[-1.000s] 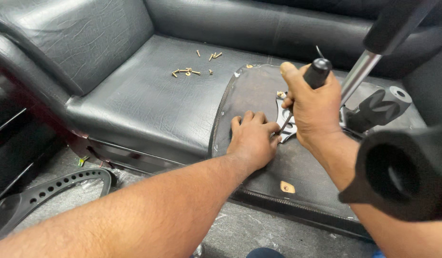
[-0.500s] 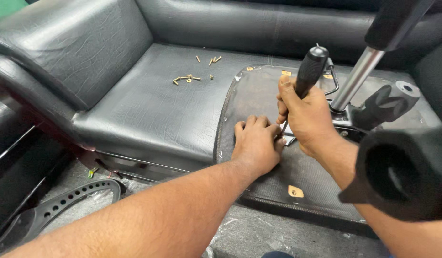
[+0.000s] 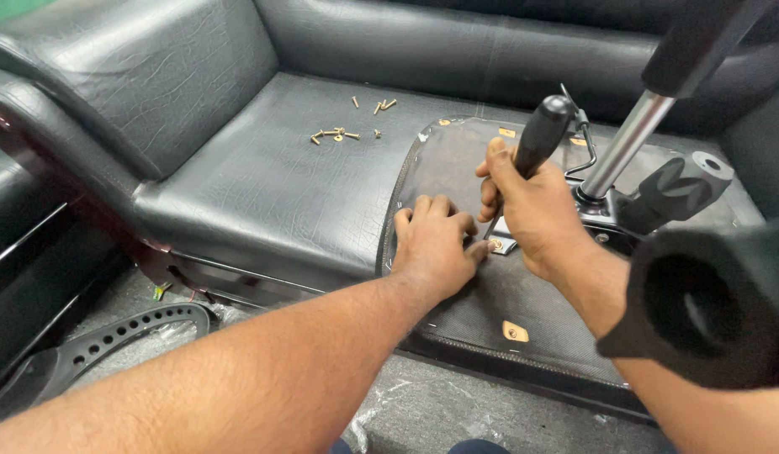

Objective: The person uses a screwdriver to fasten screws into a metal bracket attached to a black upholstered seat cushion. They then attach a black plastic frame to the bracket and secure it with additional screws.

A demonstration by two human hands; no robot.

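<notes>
Right hand (image 3: 537,214): fingers closed round the screwdriver (image 3: 532,147), tip set at a bracket (image 3: 500,245) on the seat base (image 3: 457,168).
Left hand (image 3: 431,244): pressed flat, fingers loosely curled, beside the bracket.
Seat base: laid upside down on the sofa (image 3: 263,185).
Screws (image 3: 339,133): scattered loose on the sofa cushion, near its back edge.

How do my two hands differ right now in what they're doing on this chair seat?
The right hand is closed in a fist around the black screwdriver handle, held upright; the left hand holds no tool. The left hand lies low with fingers curled on the upturned chair seat base; the right hand is raised above it. Both work close together at the metal bracket.
</notes>
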